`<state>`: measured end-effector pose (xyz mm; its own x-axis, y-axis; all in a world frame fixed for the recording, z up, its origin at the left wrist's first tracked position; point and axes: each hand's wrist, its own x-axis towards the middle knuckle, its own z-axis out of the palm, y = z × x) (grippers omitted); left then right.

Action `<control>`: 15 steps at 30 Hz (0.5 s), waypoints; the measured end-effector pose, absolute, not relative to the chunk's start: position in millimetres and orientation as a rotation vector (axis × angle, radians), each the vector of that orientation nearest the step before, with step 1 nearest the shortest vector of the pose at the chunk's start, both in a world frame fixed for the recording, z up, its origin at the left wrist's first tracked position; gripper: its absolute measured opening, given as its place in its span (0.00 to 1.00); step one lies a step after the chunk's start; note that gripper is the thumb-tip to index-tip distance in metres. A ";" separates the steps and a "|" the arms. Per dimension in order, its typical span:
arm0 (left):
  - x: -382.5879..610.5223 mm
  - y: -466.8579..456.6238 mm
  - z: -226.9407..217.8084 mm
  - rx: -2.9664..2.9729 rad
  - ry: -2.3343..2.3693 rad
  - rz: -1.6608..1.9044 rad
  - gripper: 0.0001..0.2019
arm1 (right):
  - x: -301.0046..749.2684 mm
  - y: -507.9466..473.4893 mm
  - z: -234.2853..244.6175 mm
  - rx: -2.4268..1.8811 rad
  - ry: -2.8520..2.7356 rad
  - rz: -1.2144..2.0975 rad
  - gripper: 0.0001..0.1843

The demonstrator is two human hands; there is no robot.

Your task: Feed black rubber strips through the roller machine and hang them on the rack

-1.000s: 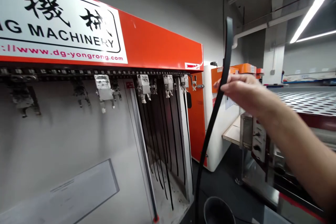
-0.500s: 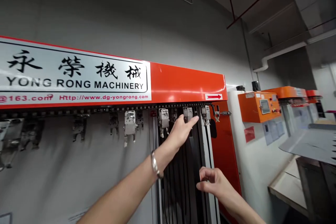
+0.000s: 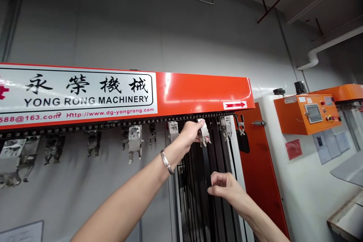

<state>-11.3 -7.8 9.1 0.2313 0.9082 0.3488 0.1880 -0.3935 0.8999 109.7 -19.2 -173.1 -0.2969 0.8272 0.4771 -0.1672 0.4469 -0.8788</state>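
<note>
My left hand [image 3: 192, 134], with a silver bracelet [image 3: 167, 162] at the wrist, reaches up to a metal clip [image 3: 203, 132] under the orange machine beam [image 3: 204, 92]. Its thumb presses on the clip's front and its fingers curl behind. Lower and to the right, my right hand [image 3: 224, 185] is in mid-air with fingers and thumb curled towards each other in a pinch. Whatever it holds, if anything, is too small to make out. Other metal clips [image 3: 135, 140] hang from the chain [image 3: 110, 124] along the beam's lower edge.
Dark vertical strips [image 3: 198, 185] hang behind my hands. An orange door panel [image 3: 261, 166] stands to the right, near a white machine body [image 3: 286, 189] and an orange control box [image 3: 307, 113] with a screen. A grey panel [image 3: 107, 181] fills the left.
My left hand has closed its thumb and fingers on a clip; before, its thumb and fingers were spread. The view has shifted, and my right hand remains curled below.
</note>
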 end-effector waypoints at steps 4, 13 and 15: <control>-10.5 -9.1 9.0 1.756 1.038 1.205 0.18 | 108.4 -12.8 -168.0 -0.595 -1.562 1.125 0.10; -10.7 -10.5 4.9 1.766 0.988 1.204 0.18 | 105.7 -6.1 -164.7 -0.652 -1.504 1.123 0.11; -10.8 -8.6 2.3 1.761 0.966 1.224 0.19 | 106.2 -5.4 -164.7 -0.656 -1.496 1.116 0.11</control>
